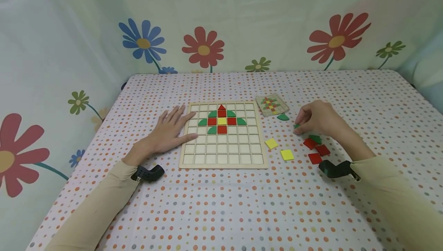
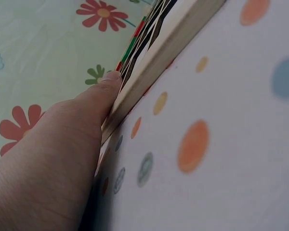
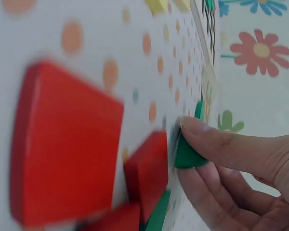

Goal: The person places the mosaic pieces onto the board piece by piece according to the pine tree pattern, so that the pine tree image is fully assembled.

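Note:
My left hand (image 1: pixel 168 131) lies with straight, spread fingers on the left edge of a wooden grid board (image 1: pixel 212 159). Red, green and yellow tiles, among them a yellow square (image 1: pixel 222 121), form a tree-like figure in the board's upper cells. To the right of the board, my right hand (image 1: pixel 317 118) pinches a green quarter-circle tile (image 3: pixel 189 153) between thumb and fingers, just over the table. Below that hand lie red square tiles (image 1: pixel 315 158) and another green tile (image 1: pixel 315 139). One more green tile (image 1: pixel 283 117) rests to its left.
A small pattern card (image 1: pixel 272 105) with a similar figure lies beyond the board's upper right corner. Two loose yellow squares (image 1: pixel 287 154) sit between the board and the red tiles. A dotted cloth (image 1: pixel 221 204) covers the table, and a flowered curtain (image 1: pixel 263 20) hangs behind.

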Demonstrator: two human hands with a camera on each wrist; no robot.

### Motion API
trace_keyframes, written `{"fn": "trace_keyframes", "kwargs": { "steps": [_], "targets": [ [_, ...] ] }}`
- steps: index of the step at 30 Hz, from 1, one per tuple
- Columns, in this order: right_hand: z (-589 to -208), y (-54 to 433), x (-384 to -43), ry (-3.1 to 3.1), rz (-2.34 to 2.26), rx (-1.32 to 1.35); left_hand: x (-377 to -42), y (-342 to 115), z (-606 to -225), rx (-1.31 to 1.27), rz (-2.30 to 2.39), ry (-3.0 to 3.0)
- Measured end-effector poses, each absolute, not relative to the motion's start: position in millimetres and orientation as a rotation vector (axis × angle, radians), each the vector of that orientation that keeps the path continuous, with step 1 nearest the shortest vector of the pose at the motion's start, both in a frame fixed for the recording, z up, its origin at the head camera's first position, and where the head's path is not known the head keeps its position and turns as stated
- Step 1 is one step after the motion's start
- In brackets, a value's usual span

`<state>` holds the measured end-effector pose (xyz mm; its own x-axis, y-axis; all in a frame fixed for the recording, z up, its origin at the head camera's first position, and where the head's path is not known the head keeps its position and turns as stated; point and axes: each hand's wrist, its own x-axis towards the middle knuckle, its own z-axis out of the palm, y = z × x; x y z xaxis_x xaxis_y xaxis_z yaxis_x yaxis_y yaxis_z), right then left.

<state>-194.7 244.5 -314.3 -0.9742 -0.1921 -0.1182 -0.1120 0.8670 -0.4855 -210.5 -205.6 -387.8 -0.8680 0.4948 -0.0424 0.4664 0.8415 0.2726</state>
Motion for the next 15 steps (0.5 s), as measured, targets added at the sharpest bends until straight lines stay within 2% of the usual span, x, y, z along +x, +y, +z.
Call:
{"fn": "trace_keyframes", "kwargs": {
  "steps": [15],
  "targets": [
    [-313,137,-200,2.749,-1.002,-0.659,-212,-206,-388,0.775,0.394,2.905]
  ]
}}
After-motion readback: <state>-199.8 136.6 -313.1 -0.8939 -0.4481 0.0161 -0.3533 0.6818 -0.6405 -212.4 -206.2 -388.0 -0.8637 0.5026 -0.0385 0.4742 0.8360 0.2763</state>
